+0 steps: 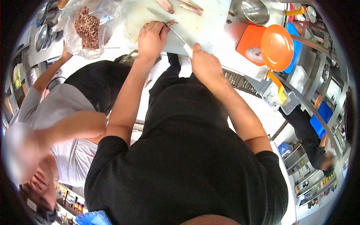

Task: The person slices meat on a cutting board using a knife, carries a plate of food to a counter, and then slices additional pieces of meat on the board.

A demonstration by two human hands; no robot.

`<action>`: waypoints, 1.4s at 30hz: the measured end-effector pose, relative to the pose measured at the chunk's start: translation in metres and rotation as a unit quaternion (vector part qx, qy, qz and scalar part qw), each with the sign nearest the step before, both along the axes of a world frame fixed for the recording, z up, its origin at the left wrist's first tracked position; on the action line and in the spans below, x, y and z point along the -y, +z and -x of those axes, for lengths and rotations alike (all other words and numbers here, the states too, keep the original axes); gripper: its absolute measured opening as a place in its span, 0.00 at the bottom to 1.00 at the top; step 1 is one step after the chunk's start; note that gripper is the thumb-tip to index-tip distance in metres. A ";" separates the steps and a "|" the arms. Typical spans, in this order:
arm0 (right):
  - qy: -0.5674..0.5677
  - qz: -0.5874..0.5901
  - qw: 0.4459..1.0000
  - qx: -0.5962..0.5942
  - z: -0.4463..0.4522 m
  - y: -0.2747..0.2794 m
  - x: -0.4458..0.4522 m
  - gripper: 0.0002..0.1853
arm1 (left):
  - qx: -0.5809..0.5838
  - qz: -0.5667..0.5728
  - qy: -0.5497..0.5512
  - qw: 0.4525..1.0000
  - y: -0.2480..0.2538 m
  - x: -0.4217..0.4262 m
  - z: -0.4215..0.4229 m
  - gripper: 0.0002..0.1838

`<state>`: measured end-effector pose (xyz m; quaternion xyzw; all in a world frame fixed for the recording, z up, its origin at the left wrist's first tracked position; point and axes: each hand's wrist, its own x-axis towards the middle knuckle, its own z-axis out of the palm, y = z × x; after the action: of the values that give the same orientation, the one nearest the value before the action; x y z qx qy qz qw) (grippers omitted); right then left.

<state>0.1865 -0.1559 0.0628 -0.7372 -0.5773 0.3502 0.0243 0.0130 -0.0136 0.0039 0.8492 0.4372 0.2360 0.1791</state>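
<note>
My right hand [205, 65] is wrapped round the white handle of a kitchen knife [173, 30]. Its long blade slants up and left across a white cutting board [204, 32]. Close against the blade, my left hand [152, 37] rests on the board with its fingers curled over a small piece of cooked-looking meat [171, 23]. Most of what lies under those fingers is hidden. Farther up the board are more meat strips, one [165, 5] by the blade's tip and others [192, 6] to its right.
Left of the board lies a plastic bag of brown chopped meat [87, 28], near a co-worker in a grey shirt [67, 108]. On the right are a steel pot [251, 11], an orange scale [249, 45] with an orange plate [277, 48], and a clear bin [287, 99]. Another person [305, 127] stands farther right.
</note>
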 end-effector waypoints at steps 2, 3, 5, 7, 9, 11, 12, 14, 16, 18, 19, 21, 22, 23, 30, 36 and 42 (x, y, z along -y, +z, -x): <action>-0.006 -0.024 1.000 -0.011 0.003 -0.020 -0.019 0.17 | 0.005 -0.014 -0.002 1.000 -0.004 -0.002 -0.001 0.04; -0.002 -0.031 0.999 -0.015 0.006 -0.024 -0.033 0.17 | 0.000 -0.001 -0.002 1.000 -0.003 -0.002 0.000 0.05; 0.004 -0.044 0.999 -0.022 0.011 -0.025 -0.049 0.18 | -0.015 0.021 0.002 1.000 0.001 0.002 0.003 0.06; 0.012 -0.065 0.997 -0.025 0.010 -0.016 -0.067 0.18 | -0.018 0.040 0.007 0.999 0.006 0.000 0.003 0.08; 0.024 -0.059 0.998 -0.025 0.003 0.002 -0.068 0.18 | -0.020 0.062 0.019 0.998 0.009 0.003 0.008 0.11; 0.028 -0.045 0.998 -0.017 -0.001 0.019 -0.059 0.18 | -0.028 0.053 0.035 0.998 0.010 0.006 0.014 0.11; 0.026 -0.035 0.999 -0.010 -0.002 0.028 -0.053 0.18 | -0.031 0.050 0.044 0.997 0.010 0.007 0.016 0.11; 0.026 -0.021 0.999 0.001 -0.001 0.038 -0.040 0.18 | -0.034 0.056 0.032 0.997 0.013 0.005 0.016 0.11; 0.027 -0.012 0.999 0.013 0.000 0.041 -0.029 0.18 | -0.033 0.050 0.018 0.998 0.012 0.003 0.015 0.10; 0.032 -0.003 0.999 0.024 0.002 0.041 -0.020 0.18 | -0.028 0.034 0.000 0.999 0.007 0.000 0.013 0.09; 0.035 0.002 0.999 0.030 0.003 0.039 -0.018 0.18 | -0.021 0.029 0.003 0.999 0.005 0.000 0.012 0.08; 0.026 0.013 0.999 0.029 0.009 0.028 -0.020 0.15 | -0.010 0.021 0.007 1.000 0.001 0.001 0.012 0.07; 0.021 0.019 0.999 0.028 0.012 0.020 -0.022 0.14 | -0.004 0.011 0.008 1.000 -0.001 0.001 0.012 0.06; 0.020 -0.003 0.999 0.025 0.015 0.007 -0.026 0.16 | 0.001 0.001 0.008 1.000 -0.003 0.001 0.012 0.05; 0.045 -0.066 0.997 -0.003 0.016 -0.023 -0.081 0.21 | 0.012 0.008 -0.013 1.000 -0.002 0.001 0.017 0.07; 0.047 -0.001 0.998 0.030 0.014 0.039 -0.056 0.19 | -0.015 0.033 0.051 0.998 0.008 0.013 0.029 0.11; 0.016 0.033 0.998 0.055 0.029 0.016 -0.021 0.20 | 0.020 0.012 0.019 1.000 -0.013 0.002 0.027 0.07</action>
<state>0.1576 -0.1353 0.0787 -0.7461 -0.5781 0.3282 -0.0371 -0.0141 -0.0151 -0.0090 0.8339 0.4521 0.2506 0.1934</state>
